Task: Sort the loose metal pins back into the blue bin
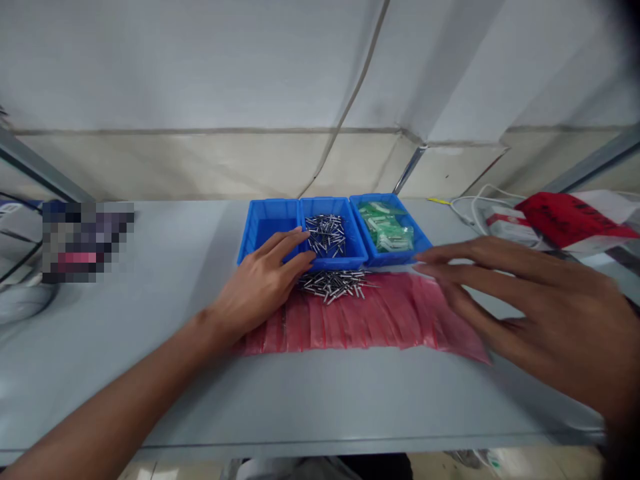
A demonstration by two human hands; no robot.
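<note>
The left forearm rises from the near left corner and slants toward the far right, its wrist almost straight. The left hand (267,280) is palm down, fingers parted and slightly bent, grasping nothing that shows. Its fingertips lie over the near right part of an open blue plastic bin (244,241) and the adjoining edge of a second, a blue plastic bin with a heap of slender silver metal pieces (326,233) inside.

The right hand (545,307) comes in from the right, back upward, with loosely open fingers stretched left and the thumb on the near side. Its fingertips are beside the near right corner of a third blue plastic bin holding green-tinted plastic packets (387,230); motion blur makes it hard to tell whether they touch it.

Between the hands, a loose pile of silver metal pieces (334,285) lies at the near side of the middle bin, on the far part of an overlapping row of translucent pink plastic bags (350,327). The bags rest on a pale grey bench (320,393).
</note>
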